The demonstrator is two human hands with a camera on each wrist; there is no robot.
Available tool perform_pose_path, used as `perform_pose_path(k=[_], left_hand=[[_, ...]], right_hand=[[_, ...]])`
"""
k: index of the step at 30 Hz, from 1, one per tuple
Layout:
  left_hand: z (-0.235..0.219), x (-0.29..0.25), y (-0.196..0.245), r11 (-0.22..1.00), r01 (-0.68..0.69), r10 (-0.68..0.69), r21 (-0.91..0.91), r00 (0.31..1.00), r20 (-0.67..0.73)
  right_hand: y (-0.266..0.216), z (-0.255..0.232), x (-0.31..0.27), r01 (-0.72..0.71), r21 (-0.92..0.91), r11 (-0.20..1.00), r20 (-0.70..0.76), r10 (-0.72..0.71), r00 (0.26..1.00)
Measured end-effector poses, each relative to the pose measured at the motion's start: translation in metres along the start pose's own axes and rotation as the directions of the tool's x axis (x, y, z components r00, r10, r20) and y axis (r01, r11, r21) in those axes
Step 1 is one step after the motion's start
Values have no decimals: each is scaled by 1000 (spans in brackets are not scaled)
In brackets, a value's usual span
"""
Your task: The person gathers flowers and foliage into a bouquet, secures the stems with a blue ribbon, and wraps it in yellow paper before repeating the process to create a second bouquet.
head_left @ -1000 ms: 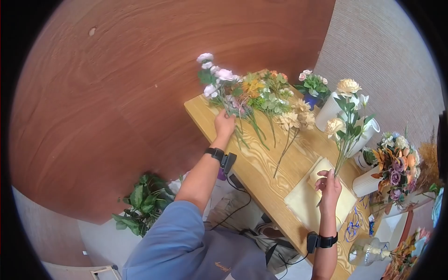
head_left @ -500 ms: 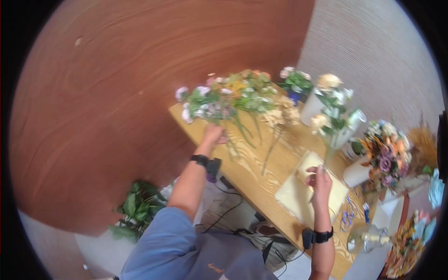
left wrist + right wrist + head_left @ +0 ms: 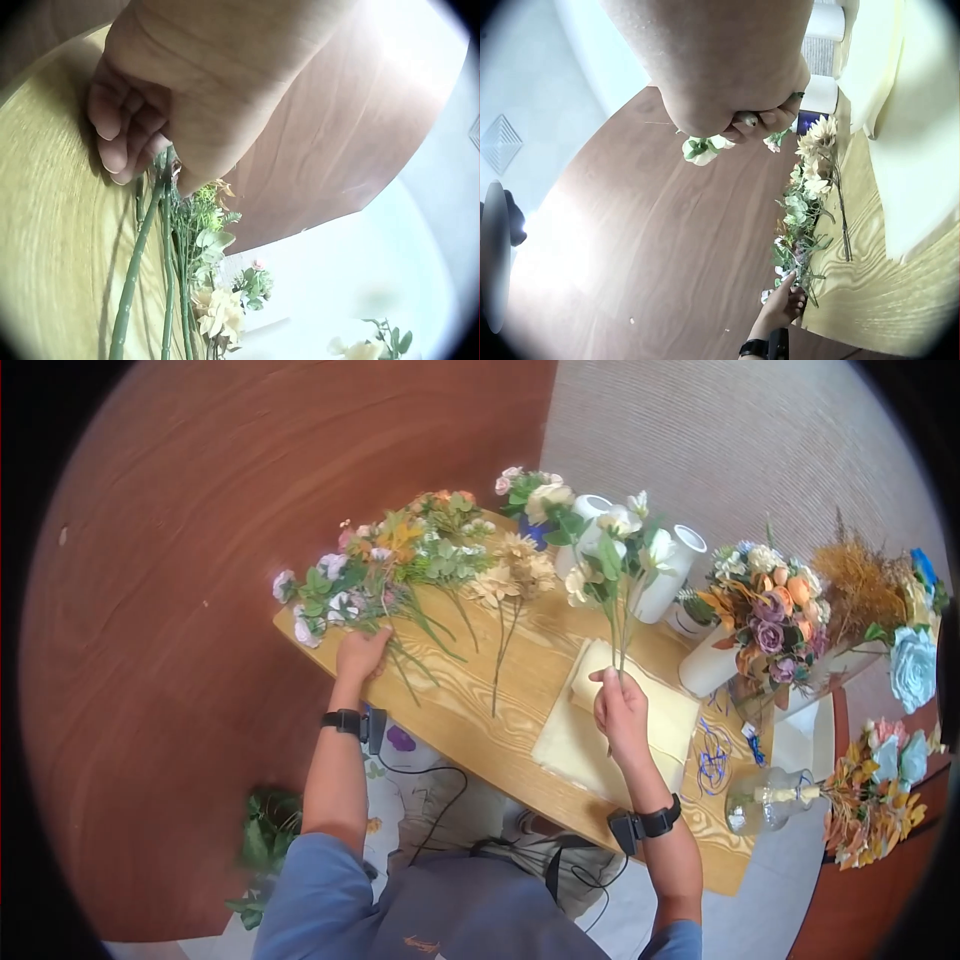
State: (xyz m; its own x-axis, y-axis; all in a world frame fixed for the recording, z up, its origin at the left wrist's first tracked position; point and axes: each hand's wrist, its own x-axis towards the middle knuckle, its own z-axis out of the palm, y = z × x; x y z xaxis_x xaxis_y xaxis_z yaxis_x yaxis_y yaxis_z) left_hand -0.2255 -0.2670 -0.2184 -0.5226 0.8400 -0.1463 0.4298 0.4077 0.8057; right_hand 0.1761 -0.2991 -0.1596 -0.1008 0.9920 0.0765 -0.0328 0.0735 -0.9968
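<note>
Left hand (image 3: 187, 90): I see its fingers curled on green stems (image 3: 142, 255)
Stems: lying along the wooden surface (image 3: 52, 247)
Beyond: cream flowers (image 3: 219, 315)

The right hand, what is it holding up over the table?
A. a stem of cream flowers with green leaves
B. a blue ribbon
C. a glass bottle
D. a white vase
A. The right hand pinches the thin green stalk of a stem of cream flowers, standing upright above the pale yellow sheet; the glass bottle lies untouched near the table's edge.
</note>
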Motion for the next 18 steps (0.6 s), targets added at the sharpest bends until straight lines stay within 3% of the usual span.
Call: perform_pose_path(k=[2, 4, 6, 8, 10, 11, 13, 14, 15, 16, 17, 18], left_hand=[[-1, -2, 1, 1000, 25, -25, 9, 1000, 12], [0, -5, 2, 912, -90, 219, 401, 932, -290], [-2, -26, 36, 919, -80, 222, 386, 914, -340], [3, -41, 63, 917, -375, 400, 138, 857, -325], [24, -64, 98, 863, -451, 434, -230, 893, -123], [45, -73, 108, 793, -480, 500, -375, 865, -49], [85, -101, 128, 674, -387, 595, -629, 789, 152], [89, -121, 144, 638, -479, 686, -603, 708, 164], [107, -127, 146, 635, -261, 663, -727, 668, 338], [121, -129, 143, 618, -16, 648, -786, 578, 497], [126, -130, 142, 616, -15, 650, -788, 575, 497], [131, -131, 141, 588, 54, 614, -807, 619, 489]], right_hand=[[0, -2, 0, -10, 14, 1000, 13, 9, 1000], [-2, -2, 0, -18, 75, 997, 22, 16, 1000], [-4, 0, 0, -18, 93, 996, 25, 16, 1000], [-5, 5, 1, -27, 106, 994, 44, 23, 999], [-7, 16, 4, -3, 85, 996, 35, 0, 999], [-6, 21, 6, -2, 82, 997, 49, -2, 999], [-4, 28, 6, 23, 75, 997, 65, -28, 997], [-4, 31, 6, 25, 73, 997, 73, -31, 997], [-3, 32, 6, 27, 31, 999, 104, -30, 994], [-2, 33, 4, 29, -12, 1000, 133, -27, 991], [-1, 30, 2, 16, -43, 999, 148, -9, 989], [2, 29, 2, 17, -46, 999, 140, -10, 990]])
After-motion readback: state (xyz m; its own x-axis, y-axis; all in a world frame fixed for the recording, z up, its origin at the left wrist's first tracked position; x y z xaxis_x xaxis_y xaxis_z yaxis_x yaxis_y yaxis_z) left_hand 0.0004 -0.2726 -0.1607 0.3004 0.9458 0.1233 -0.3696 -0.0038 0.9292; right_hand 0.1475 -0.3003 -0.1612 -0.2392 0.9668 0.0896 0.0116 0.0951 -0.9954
